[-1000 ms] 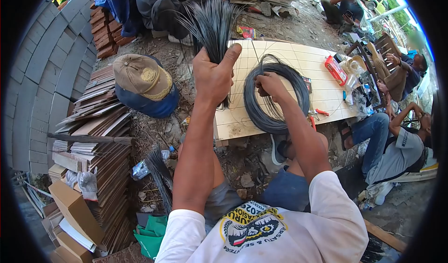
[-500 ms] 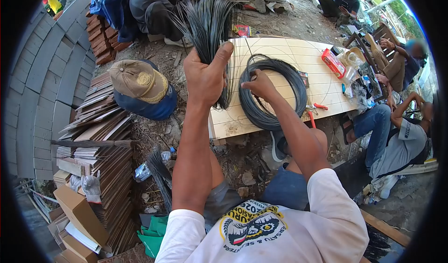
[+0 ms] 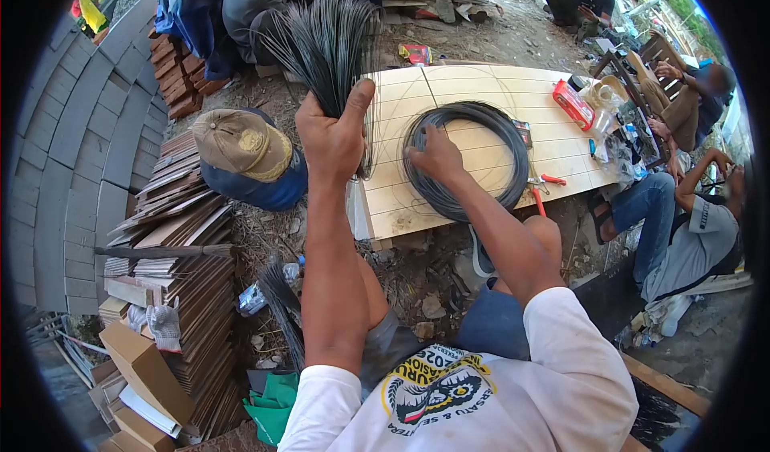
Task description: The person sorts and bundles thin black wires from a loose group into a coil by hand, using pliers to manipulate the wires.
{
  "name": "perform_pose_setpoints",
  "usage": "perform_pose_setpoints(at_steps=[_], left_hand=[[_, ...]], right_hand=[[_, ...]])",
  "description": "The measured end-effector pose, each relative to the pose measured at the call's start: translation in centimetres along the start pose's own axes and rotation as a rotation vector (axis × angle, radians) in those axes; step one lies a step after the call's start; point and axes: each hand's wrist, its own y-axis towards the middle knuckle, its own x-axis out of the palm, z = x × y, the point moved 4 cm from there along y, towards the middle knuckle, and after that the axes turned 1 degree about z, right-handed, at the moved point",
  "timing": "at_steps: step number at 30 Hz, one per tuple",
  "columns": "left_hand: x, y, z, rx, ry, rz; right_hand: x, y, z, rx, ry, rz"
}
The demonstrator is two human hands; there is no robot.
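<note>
My left hand point(image 3: 333, 135) is closed round a thick bundle of cut dark wires point(image 3: 325, 47), thumb upward, above the left edge of a pale grooved board point(image 3: 561, 159). The wires fan out at the top and hang below the fist. On the board lies a round coil of thin dark wire point(image 3: 517, 163). My right hand point(image 3: 437, 157) has its fingers bent in a grip on the coil's left side; the exact strands are hidden. Loose strands loop over the board. Pliers with red handles point(image 3: 552, 180) rest right of the coil.
A cap point(image 3: 241, 143) sits on a blue container point(image 3: 265, 187) at left, near stacked thin boards point(image 3: 184, 267). Another wire bundle point(image 3: 281, 299) lies by my left leg. Red packaging point(image 3: 573, 105) and plastic containers occupy the board's right end. Several people sit around.
My left hand and the wire bundle have shifted left and slightly down. My right hand has moved slightly left, onto the coil's side. The view has also shifted slightly.
</note>
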Motion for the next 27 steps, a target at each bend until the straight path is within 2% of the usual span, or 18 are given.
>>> perform_pose_setpoints(at_steps=[3,4,6,10,12,13,15,16,18,21,22,24,27], left_hand=[[-0.3,0.2,-0.3,0.042,0.015,0.010],[-0.2,0.2,-0.2,0.059,0.028,0.001],[-0.1,0.1,-0.2,0.059,0.030,0.001],[-0.3,-0.1,0.1,0.055,0.018,0.036],[-0.3,-0.2,0.2,0.052,0.016,0.039],[-0.3,-0.3,0.2,0.049,0.010,0.046],[-0.1,-0.4,0.1,0.064,-0.006,0.028],[0.0,-0.5,0.1,0.079,-0.025,0.017],[0.3,-0.8,0.2,0.052,-0.044,0.005],[0.6,-1.1,0.1,0.016,-0.072,-0.019],[0.7,-1.1,-0.1,0.004,-0.077,-0.025],[0.8,-1.1,-0.5,0.001,-0.062,-0.047],[1.1,-1.2,-0.9,-0.017,-0.015,-0.061]], right_hand=[[-0.4,0.3,-0.7,-0.115,0.082,-0.007],[-0.6,0.4,-1.0,-0.115,0.084,-0.006],[0.0,0.4,-1.3,-0.077,0.123,-0.157],[1.9,1.4,-1.5,-0.091,0.183,-0.167],[3.8,2.2,-1.3,-0.015,0.512,-0.375],[4.2,2.3,-1.5,-0.013,0.518,-0.372],[5.8,2.2,-0.7,0.476,1.022,-0.398],[6.0,2.6,-0.8,0.476,1.028,-0.394],[6.7,2.8,-1.1,0.655,1.205,-0.465],[7.2,3.4,-2.2,0.647,1.343,-0.524],[7.3,3.8,-2.2,0.648,1.350,-0.515],[6.7,5.0,-2.9,0.511,1.616,-0.454],[5.0,6.2,-1.9,0.551,1.643,-0.288]])
